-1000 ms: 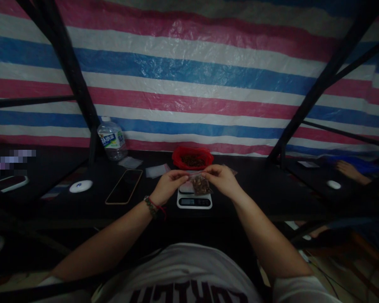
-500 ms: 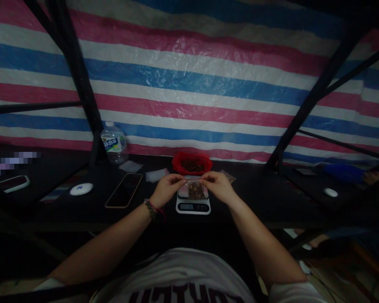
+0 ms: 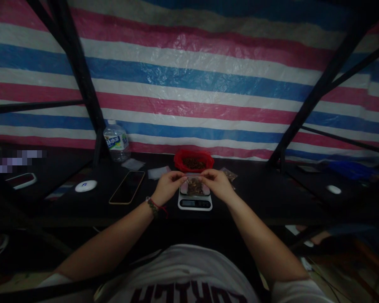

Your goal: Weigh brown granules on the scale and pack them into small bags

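A small clear zip bag [image 3: 194, 187] with brown bits inside is over the pan of a white digital kitchen scale [image 3: 195, 205]. Its top edge is pinched at the left corner by my left hand [image 3: 169, 185] and at the right by my right hand [image 3: 217, 184]. Whether the bag rests on the pan I cannot tell. Just behind my hands, a red plastic bag [image 3: 180, 162] stands open, holding a heap of similar brown pieces. Another filled clear bag [image 3: 230, 174] lies beyond my right hand. Flat whitish bags [image 3: 158, 173] lie past my left hand.
Left of the scale lie a dark-screened phone [image 3: 126, 187] and a white oval case [image 3: 86, 186]. A clear plastic bottle [image 3: 116, 143] stands by the dark frame post at the back. Far right are a blue item [image 3: 350, 170] and a small white object [image 3: 334, 190].
The view has shifted slightly. Both hands keep their pinch on the zip bag, whose contents now appear more spread out and centred over the scale pan.
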Demonstrator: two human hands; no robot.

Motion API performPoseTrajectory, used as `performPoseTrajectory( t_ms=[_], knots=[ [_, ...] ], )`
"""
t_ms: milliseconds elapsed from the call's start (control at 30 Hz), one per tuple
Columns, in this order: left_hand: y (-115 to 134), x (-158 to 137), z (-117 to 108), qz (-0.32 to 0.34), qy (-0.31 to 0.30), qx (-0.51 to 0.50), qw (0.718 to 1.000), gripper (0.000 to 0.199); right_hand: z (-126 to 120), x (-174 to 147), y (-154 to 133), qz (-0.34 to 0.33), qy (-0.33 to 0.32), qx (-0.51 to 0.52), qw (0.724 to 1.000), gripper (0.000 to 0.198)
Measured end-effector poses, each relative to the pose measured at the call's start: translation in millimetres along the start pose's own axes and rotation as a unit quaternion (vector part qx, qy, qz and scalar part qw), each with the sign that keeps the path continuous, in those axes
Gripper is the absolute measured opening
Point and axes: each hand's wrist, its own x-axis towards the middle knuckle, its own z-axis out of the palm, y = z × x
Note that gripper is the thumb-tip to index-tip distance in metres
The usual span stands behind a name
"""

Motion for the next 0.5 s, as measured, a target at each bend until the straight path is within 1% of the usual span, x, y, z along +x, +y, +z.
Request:
performPoseTrajectory(
  t_ms=[100, 300, 500],
  knots=[
    [-0.2, 1.3, 0.5, 0.011, -0.008, -0.004, 1.0, 0.026, 1.9, 2.4, 2.3, -0.003, 0.005, -0.011, 1.0, 0.017],
    [0.6, 0.6, 2.3, 0.011, -0.02, -0.017, 1.0, 0.025, 6.9, 3.0, 2.2, 0.004, -0.009, -0.011, 1.0, 0.017],
    [6.9, -7.5, 4.5, 0.025, -0.022, 0.003, 0.999, 0.022, 10.1, -4.8, -9.2, -0.002, -0.004, -0.028, 1.0, 0.014]
  ],
)
